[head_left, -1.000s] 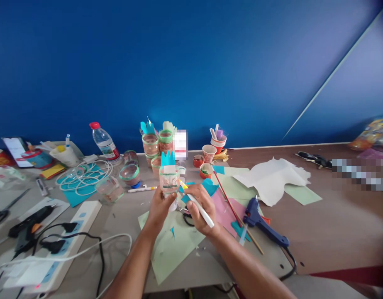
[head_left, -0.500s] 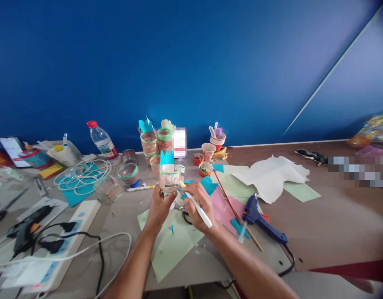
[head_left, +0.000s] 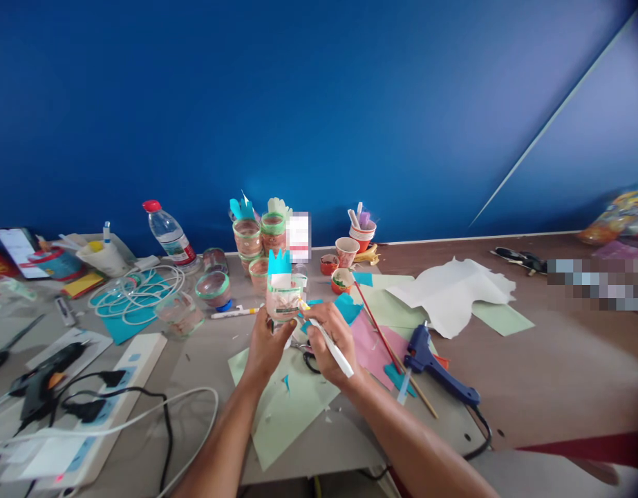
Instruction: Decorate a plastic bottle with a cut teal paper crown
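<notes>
My left hand [head_left: 264, 346] grips a clear plastic cup [head_left: 282, 296] from below, held up over the table. The cup has a green band and teal paper points at its top. My right hand [head_left: 329, 339] is closed round a white marker pen [head_left: 329, 344] with a yellow tip. That tip touches the cup's right side. Beneath both hands lies a pale green paper sheet [head_left: 282, 411].
A blue glue gun [head_left: 435, 370] lies right of my hands, by a red stick [head_left: 378, 332] and pink paper. Decorated cups [head_left: 259, 238] and a water bottle [head_left: 168, 235] stand at the back. A power strip [head_left: 90, 415], cables and a black glue gun [head_left: 39, 380] lie left.
The cup and pen have stayed together, shifting only slightly. The view has moved a little, nothing else on the table changed.
</notes>
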`<action>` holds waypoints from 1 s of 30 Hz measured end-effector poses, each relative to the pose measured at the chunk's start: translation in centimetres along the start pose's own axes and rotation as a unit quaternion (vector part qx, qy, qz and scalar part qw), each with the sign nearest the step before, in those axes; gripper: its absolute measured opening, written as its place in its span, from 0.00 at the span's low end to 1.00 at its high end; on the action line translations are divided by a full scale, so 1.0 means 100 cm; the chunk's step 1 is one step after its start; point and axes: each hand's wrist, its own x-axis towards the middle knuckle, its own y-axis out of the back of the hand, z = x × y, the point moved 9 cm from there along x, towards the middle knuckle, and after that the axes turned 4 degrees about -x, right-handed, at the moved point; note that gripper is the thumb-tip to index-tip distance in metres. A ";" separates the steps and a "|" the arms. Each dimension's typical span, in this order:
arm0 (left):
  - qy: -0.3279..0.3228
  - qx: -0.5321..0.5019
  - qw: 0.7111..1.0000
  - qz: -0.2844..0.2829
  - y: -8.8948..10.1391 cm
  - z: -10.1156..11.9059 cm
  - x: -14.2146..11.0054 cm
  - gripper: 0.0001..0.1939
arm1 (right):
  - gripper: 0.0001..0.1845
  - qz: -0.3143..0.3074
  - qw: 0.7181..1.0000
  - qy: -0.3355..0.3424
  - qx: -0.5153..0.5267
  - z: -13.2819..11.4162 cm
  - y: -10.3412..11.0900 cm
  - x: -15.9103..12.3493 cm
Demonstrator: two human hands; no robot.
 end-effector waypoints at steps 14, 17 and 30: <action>-0.007 0.016 1.000 -0.008 -0.001 0.000 0.000 0.20 | 0.11 0.001 1.000 0.018 0.021 -0.005 0.001 0.001; -0.005 0.017 1.000 -0.009 -0.001 0.001 0.000 0.20 | 0.11 0.001 1.000 0.014 0.022 -0.004 0.000 0.001; -0.010 0.028 1.000 -0.006 -0.001 0.001 0.000 0.20 | 0.11 0.003 1.000 0.014 0.024 0.000 0.000 -0.001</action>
